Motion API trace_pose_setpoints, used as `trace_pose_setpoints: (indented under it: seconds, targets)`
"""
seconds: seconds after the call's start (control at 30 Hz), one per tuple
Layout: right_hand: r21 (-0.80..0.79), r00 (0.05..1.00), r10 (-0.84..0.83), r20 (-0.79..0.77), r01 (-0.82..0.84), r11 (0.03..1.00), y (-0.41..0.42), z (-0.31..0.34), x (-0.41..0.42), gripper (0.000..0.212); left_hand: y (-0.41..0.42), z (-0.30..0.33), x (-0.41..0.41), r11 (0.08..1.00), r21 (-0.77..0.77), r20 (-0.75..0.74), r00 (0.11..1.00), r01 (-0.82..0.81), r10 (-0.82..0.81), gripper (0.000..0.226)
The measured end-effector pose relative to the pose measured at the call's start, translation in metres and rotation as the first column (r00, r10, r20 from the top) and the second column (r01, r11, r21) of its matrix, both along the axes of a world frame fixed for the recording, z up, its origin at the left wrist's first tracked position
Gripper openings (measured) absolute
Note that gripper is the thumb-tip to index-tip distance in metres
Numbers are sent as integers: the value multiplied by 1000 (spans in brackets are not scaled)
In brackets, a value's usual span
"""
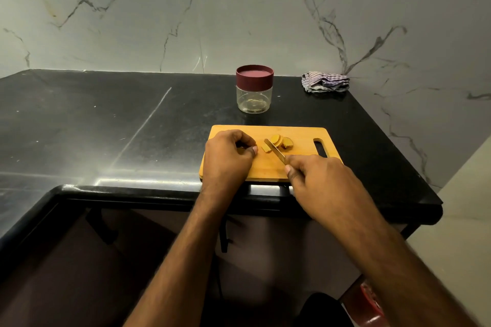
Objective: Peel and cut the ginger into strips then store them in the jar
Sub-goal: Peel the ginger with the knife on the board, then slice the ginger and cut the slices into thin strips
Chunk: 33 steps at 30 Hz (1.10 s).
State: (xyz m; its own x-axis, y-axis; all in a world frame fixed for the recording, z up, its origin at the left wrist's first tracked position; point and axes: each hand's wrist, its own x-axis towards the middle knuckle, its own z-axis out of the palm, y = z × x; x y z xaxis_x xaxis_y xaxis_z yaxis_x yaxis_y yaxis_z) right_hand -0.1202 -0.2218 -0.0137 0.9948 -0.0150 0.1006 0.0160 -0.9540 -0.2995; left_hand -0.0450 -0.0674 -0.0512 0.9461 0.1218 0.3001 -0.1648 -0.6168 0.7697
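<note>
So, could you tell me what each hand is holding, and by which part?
The right hand grips a small metal knife by its hidden handle; the left hand seems to pinch something, unclear what.

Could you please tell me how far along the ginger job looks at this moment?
Roughly midway. Done: ginger pieces lie sliced on the cutting board. In hand: the right hand holds the knife over a piece, while the left hand is curled beside it. Left: cutting strips and storing them; the jar still has its lid on.
</note>
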Motion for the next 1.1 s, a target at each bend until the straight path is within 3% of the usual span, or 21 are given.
trace_pose_setpoints:
  seconds: [0.67,0.87,1.1]
  targets:
    - [54,999,31,29,-33,998,7,-8,20,33,0,-2,-1,998,-55,91,995,-38,42,20]
    - [95,995,-7,103,-3,995,4,-6,27,35,-4,0,2,993,102,46,998,-57,53,20]
    - [143,991,-7,131,-11,990,-1,-9,29,37,-3,-5,7,993,108,44,998,-38,33,10]
